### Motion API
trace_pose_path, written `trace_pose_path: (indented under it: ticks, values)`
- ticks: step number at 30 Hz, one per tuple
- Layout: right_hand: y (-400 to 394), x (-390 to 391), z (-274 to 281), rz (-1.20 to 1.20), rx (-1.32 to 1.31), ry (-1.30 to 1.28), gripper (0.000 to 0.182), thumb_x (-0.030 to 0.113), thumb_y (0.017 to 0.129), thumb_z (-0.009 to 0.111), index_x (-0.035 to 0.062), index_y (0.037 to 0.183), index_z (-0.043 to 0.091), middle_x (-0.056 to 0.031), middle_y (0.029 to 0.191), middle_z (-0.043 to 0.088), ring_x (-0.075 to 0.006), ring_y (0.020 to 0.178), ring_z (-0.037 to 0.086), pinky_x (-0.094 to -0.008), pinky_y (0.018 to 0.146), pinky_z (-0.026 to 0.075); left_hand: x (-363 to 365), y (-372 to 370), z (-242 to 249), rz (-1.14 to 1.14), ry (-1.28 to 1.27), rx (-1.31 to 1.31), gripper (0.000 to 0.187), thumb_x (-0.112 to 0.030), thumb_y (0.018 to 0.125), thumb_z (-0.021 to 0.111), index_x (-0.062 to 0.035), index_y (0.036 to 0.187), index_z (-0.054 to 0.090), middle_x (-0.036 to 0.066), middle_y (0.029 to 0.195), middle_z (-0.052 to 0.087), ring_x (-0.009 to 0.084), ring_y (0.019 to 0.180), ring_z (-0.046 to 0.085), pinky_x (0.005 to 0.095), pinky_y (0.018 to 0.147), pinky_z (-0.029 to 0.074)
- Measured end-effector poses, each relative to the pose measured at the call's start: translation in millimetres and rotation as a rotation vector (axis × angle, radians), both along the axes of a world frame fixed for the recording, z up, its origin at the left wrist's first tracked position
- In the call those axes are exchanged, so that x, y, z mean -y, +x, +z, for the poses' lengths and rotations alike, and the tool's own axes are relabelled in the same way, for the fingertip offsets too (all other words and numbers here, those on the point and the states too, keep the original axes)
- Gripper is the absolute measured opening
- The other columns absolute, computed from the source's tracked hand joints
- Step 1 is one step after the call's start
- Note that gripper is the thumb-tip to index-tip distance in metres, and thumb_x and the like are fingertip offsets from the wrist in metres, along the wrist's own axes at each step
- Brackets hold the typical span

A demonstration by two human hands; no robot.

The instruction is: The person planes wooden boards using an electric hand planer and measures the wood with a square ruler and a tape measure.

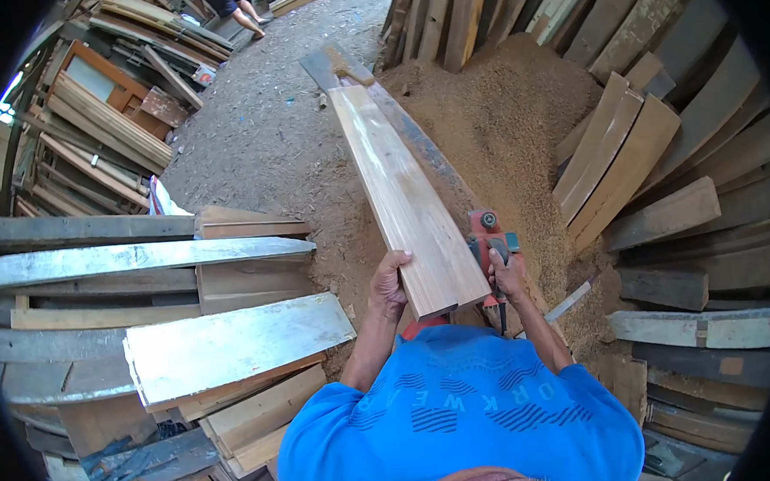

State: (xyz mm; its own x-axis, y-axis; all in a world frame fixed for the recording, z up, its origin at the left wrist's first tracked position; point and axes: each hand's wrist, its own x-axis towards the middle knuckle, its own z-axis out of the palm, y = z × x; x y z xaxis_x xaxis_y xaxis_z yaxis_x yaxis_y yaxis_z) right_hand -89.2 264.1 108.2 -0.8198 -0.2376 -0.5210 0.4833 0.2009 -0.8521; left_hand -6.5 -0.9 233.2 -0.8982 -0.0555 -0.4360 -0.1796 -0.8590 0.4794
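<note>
A long pale wooden board (400, 187) lies lengthwise in front of me on a longer, worn plank (428, 142). My left hand (390, 279) is closed around the board's left edge near its close end, thumb on the top face. To the right of the board, a red and black electric planer (487, 226) rests on the plank beneath. My right hand (507, 273) wraps round the planer's rear handle; some fingers are hidden. Wood shavings (350, 72) lie at the plank's far end.
A sawdust heap (517, 103) spreads along the right side. Boards (624, 158) lean and lie in stacks at right. On the left is a stack topped by a whitish board (242, 344). A person's legs (247, 19) show at the top, beyond the ground.
</note>
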Motion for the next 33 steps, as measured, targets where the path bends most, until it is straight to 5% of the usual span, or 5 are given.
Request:
trace_pose_path:
  ticks: [5,9,13,17,33]
  values:
    - [3,-26,-10,0.027,-0.343,0.163,0.048,0.039,0.101,0.059,-0.0014,0.127,0.060,-0.0190,0.121,0.066,-0.0274,0.113,0.064,-0.0400,0.100,0.048,1,-11,68,0.055,0.131,-0.147,0.073,-0.019,0.085,0.071,0.0064,0.146,0.039,0.026,0.135,0.058,0.0391,0.121,0.062,0.0544,0.108,0.050]
    - [31,-96,7,0.169,-0.279,0.621,0.051,0.044,0.099,0.058,-0.0002,0.124,0.060,-0.0251,0.104,0.072,-0.0415,0.100,0.069,-0.0462,0.090,0.053,-9,-31,92,0.234,0.227,-0.289,0.074,-0.054,0.099,0.056,-0.0025,0.150,0.043,0.024,0.147,0.052,0.0411,0.129,0.057,0.0593,0.109,0.047]
    - [89,-152,-39,0.691,-0.071,1.109,0.040,0.034,0.095,0.057,-0.0001,0.114,0.067,-0.0260,0.111,0.071,-0.0424,0.098,0.069,-0.0522,0.088,0.054,-22,-60,81,0.146,0.710,-0.489,0.075,-0.059,0.103,0.040,-0.0037,0.153,0.039,0.025,0.153,0.046,0.0437,0.140,0.045,0.0618,0.119,0.031]
    - [138,-179,-112,0.598,-0.042,1.068,0.042,0.032,0.090,0.059,-0.0021,0.114,0.066,-0.0291,0.111,0.069,-0.0463,0.106,0.066,-0.0546,0.093,0.051,-34,-84,109,0.130,0.614,-0.549,0.066,-0.051,0.106,0.033,-0.0053,0.154,0.038,0.024,0.154,0.044,0.0441,0.141,0.045,0.0642,0.117,0.032]
    - [127,-159,-58,0.424,-0.118,0.867,0.040,0.026,0.091,0.060,-0.0042,0.117,0.061,-0.0327,0.110,0.067,-0.0496,0.108,0.063,-0.0558,0.094,0.050,-4,-78,124,0.030,0.585,-0.597,0.054,-0.042,0.107,0.037,-0.0094,0.149,0.049,0.016,0.150,0.054,0.0379,0.138,0.050,0.0592,0.117,0.035]
